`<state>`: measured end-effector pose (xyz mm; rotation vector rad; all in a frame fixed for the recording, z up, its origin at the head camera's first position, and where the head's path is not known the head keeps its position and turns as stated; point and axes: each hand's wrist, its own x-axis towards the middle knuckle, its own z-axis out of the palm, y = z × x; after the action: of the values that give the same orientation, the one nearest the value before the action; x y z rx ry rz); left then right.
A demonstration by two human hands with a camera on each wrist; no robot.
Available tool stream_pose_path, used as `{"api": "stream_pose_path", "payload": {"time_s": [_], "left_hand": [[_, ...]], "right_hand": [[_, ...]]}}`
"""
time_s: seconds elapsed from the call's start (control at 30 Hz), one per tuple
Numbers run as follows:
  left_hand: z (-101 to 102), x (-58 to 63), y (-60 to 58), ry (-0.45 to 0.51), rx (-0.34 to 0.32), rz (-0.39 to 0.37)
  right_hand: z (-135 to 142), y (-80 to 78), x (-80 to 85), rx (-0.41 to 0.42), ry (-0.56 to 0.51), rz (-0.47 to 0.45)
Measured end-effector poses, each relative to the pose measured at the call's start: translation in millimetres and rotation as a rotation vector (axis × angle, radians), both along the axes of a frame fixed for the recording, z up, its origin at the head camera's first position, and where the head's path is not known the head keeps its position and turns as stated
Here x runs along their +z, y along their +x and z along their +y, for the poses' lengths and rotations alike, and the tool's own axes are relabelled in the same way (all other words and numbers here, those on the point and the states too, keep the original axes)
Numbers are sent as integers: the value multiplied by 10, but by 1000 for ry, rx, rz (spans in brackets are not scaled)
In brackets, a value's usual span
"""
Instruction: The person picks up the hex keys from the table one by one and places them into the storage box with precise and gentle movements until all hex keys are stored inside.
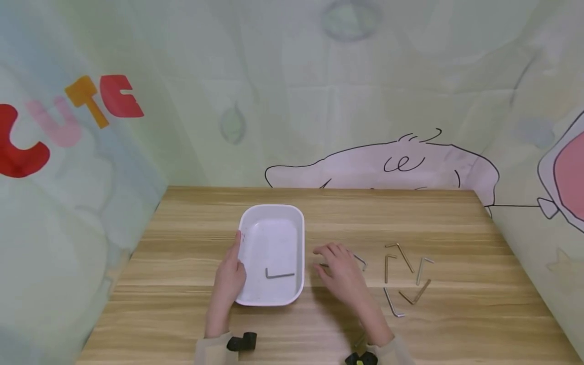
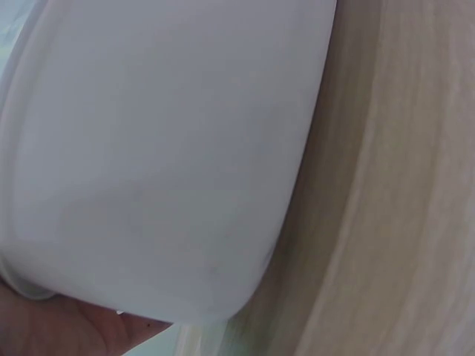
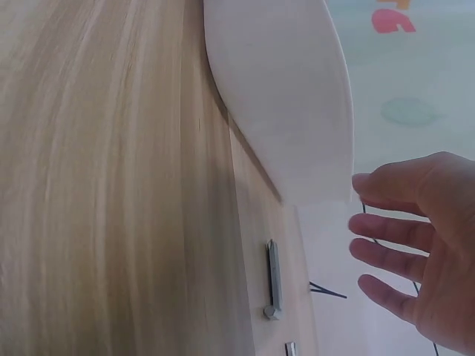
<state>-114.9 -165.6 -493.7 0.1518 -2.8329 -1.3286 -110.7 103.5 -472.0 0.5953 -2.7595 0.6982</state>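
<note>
A white rectangular tray (image 1: 274, 299) stands left of the table's middle, with one grey L-shaped hex key (image 1: 280, 276) lying in it. My left hand (image 1: 229, 279) holds the tray by its left side, the thumb at the rim. To the right of the tray my right hand (image 1: 342, 276) hovers over the table, its fingers spread and loosely bent with nothing between them. A silver hex key (image 1: 361, 260) lies partly hidden behind that hand. In the right wrist view a hex key (image 3: 274, 282) lies on the table beside the tray, below the fingers.
Several more hex keys lie scattered at the right, among them a bronze-coloured one (image 1: 403, 257), a silver one (image 1: 392, 304) and a bronze-coloured one (image 1: 416, 294). A printed cloth backdrop (image 1: 292, 101) rises behind the wooden table (image 1: 191, 218).
</note>
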Motion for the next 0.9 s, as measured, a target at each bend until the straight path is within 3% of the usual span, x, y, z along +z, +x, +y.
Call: {"api": "stream_pose_path", "payload": {"time_s": [0.9], "left_hand": [[13,31,21,-8,1,-17]], "right_hand": [[195,-97,-136,-13,71,-135]]}}
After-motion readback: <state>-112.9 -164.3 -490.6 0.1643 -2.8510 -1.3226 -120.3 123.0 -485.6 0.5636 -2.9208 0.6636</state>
